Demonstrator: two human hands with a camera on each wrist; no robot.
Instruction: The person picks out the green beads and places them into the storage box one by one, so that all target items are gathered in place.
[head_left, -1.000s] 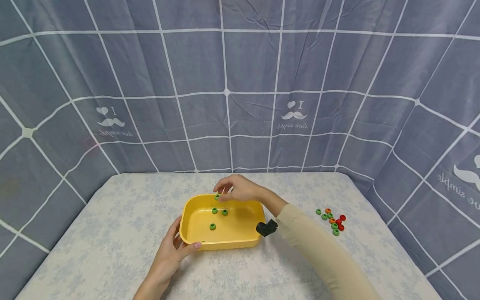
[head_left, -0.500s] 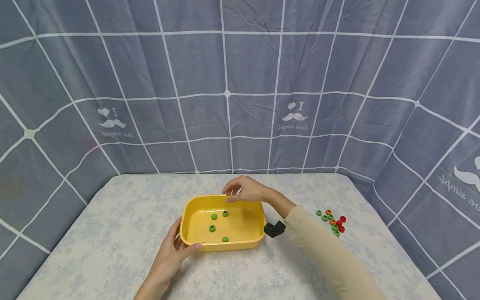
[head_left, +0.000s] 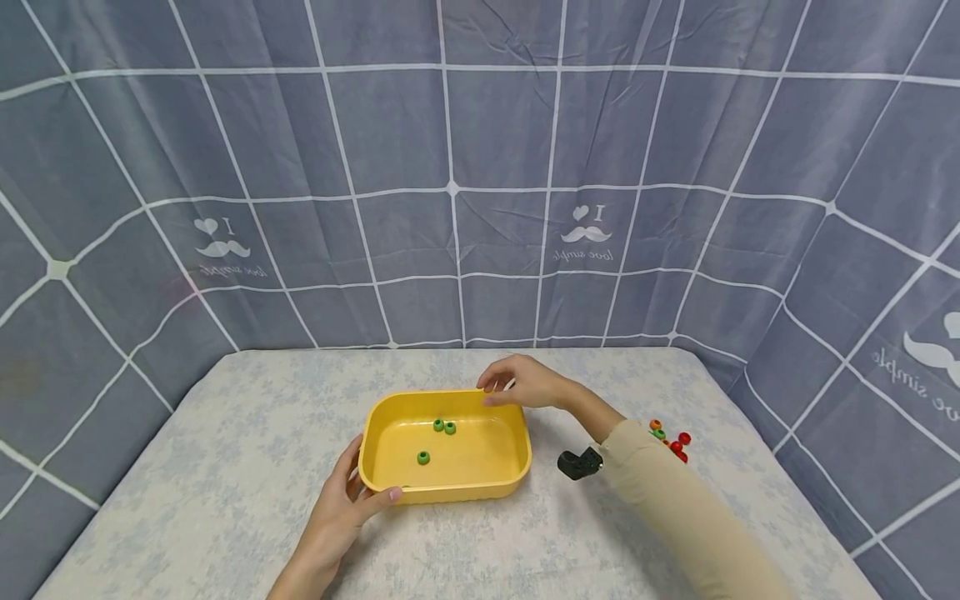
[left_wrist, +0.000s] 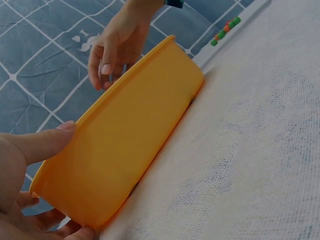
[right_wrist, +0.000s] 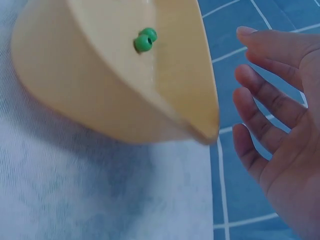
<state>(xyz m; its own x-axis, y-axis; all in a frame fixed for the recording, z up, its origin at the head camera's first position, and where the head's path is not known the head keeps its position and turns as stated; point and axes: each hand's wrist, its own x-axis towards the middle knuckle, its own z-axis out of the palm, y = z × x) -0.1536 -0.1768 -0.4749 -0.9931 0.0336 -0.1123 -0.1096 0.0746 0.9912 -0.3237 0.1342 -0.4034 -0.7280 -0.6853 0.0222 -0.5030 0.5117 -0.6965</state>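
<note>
My left hand grips the near left corner of a yellow plastic basin, thumb on the rim and fingers round the side. In the left wrist view the thumb lies against the basin's upper edge. On the basin floor sit green beads: two close together toward the back and one nearer the front. The front wall mostly hides another green bit. Over the basin's back right rim hovers my right hand, fingers loosely bent; in the right wrist view nothing lies between them.
On the right of the table, a loose group of red, orange and green beads is partly covered by the right sleeve. A black wrist device juts out from the right forearm. A grey checked curtain stands behind the patterned tablecloth.
My right hand has let go of a green bead over the basin and moved right, toward its back right corner. Beads have rolled about inside. The left hand keeps its hold.
</note>
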